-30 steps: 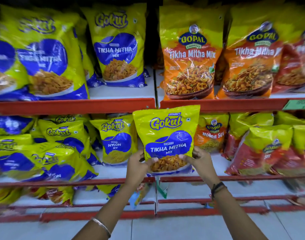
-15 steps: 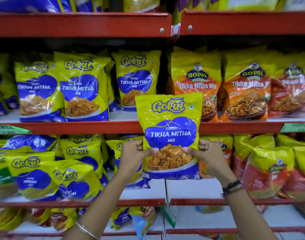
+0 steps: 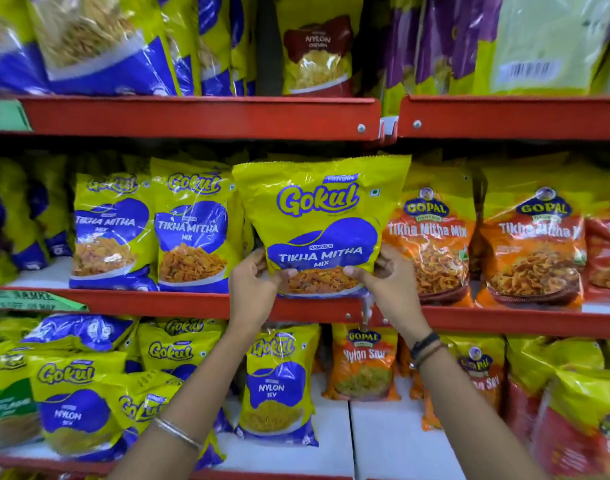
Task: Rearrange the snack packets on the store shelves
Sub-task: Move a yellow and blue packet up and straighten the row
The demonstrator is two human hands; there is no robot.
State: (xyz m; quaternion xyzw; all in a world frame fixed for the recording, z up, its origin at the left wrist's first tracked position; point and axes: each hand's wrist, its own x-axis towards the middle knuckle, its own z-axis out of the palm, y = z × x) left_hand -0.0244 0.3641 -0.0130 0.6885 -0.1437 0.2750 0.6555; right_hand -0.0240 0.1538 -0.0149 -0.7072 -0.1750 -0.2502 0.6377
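Item: yellow-and-blue snack packet [image 3: 322, 226], upright, at the front edge of the middle shelf [image 3: 123, 301], between matching packets [image 3: 192, 226] on its left and orange packets [image 3: 431, 244] on its right.
Progress: placement under way; packet not yet released. The shelf below looks untidy, so more remains.
Left hand [image 3: 253, 289]: closed on the packet's lower left corner.
Right hand [image 3: 388, 284]: closed on the lower right corner, thumb across the front.

Middle shelf [image 3: 123, 301]: three Gokul Tikha Mitha packets [image 3: 322, 223] faced forward, two Gopal Tikha Mitha packets [image 3: 431, 237].
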